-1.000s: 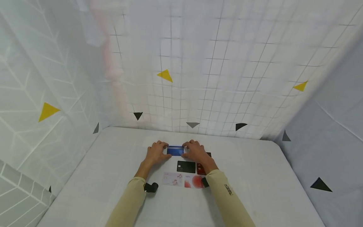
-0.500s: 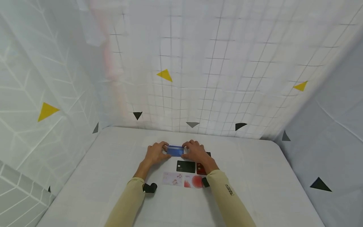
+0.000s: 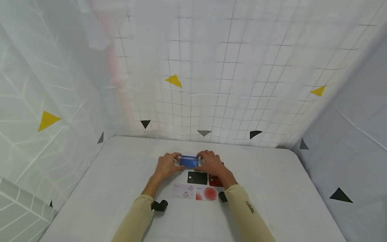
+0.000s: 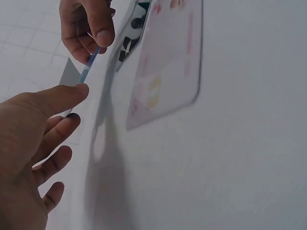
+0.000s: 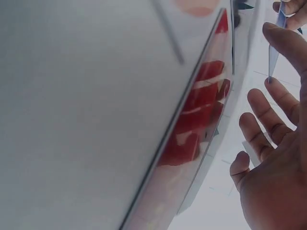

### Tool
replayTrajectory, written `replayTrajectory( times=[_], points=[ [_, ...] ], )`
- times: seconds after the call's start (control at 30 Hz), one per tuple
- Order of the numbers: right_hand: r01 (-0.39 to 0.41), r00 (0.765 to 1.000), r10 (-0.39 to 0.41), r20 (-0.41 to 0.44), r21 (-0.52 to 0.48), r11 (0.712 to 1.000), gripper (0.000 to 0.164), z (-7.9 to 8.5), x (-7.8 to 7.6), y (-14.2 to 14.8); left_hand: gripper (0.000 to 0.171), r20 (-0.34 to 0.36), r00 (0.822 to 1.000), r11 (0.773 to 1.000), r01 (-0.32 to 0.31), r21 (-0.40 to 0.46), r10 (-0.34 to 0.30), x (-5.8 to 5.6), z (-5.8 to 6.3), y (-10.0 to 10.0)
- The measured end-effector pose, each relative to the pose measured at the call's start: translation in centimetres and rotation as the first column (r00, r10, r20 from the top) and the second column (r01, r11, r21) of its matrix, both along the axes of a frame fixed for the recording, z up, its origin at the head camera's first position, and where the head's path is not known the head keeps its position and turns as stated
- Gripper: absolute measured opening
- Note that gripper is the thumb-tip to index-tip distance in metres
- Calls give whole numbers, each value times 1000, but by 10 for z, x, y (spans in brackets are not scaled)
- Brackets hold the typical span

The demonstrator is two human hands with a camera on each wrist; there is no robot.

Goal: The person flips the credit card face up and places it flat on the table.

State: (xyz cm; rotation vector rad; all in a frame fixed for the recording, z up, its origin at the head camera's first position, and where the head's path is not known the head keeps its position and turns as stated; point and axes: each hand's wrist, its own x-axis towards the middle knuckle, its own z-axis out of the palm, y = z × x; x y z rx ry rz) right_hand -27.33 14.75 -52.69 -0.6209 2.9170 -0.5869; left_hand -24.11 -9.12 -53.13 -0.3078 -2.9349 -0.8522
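Blue card (image 3: 189,162), pinched by left hand (image 3: 166,166) and right hand (image 3: 210,163), black card (image 3: 197,177) nearby.

Pale grid-lined backdrop (image 3: 205,74) behind white table (image 3: 287,195)

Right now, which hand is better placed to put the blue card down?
Probably the left hand. Both hold the blue card by its ends, but the right hand reaches in across the red card, partly hiding it in the head view, while the left reaches in beside the pink card.
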Motion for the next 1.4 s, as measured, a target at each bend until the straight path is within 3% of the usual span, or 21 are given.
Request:
replayTrajectory(
  times=[0.23, 0.5, 0.8, 1.03, 1.4],
  points=[
    [-19, 999, 16, -51, -63, 998, 60, 8, 14, 16, 60, -57, 998, 1000, 19, 14, -18, 14, 11, 9],
    [-35, 994, 22, -110, -119, 992, 58, 9, 34, 37, 59, -112, 991, 998, 70, 1, -70, 29, 13, 18],
    [-68, 986, 26, -165, -253, 965, 56, 20, 58, 47, 60, -182, 977, 994, 111, -13, -112, 42, 25, 21],
    [-64, 986, 21, -163, -267, 961, 58, 21, 71, 52, 60, -158, 979, 991, 134, 17, -130, 53, 30, 22],
    [-57, 990, 8, -141, -352, 934, 60, 17, 78, 56, 62, -137, 978, 986, 164, 38, -157, 57, 26, 23]
  ],
)
